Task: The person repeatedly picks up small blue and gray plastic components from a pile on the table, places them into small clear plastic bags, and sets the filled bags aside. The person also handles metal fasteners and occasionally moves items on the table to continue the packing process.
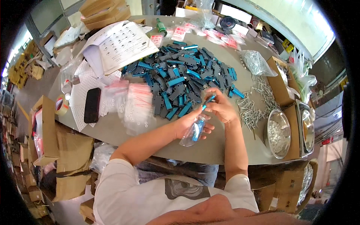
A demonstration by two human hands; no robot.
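My left hand (183,125) is closed around a small clear plastic bag (186,141), with a blue part (198,130) showing through the film. Just above the bag, the fingers of my right hand (224,108) pinch another blue-and-dark part (208,100), which is tilted. The two hands are close together, and the left fingertips come near that part's lower end. Beyond them spreads a large heap of blue and dark grey plastic parts (176,80). Left of the heap lie stacked clear zip bags (138,105) with red edges, with small white rings on or in them.
To the right lie loose metal screws (258,101) and a metal bowl (278,133) of small whitish pieces. A black phone (92,105), printed sheets (125,47) and a tape roll (61,105) are at left. A green bottle (161,27) and a small black fan (227,23) stand at the back.
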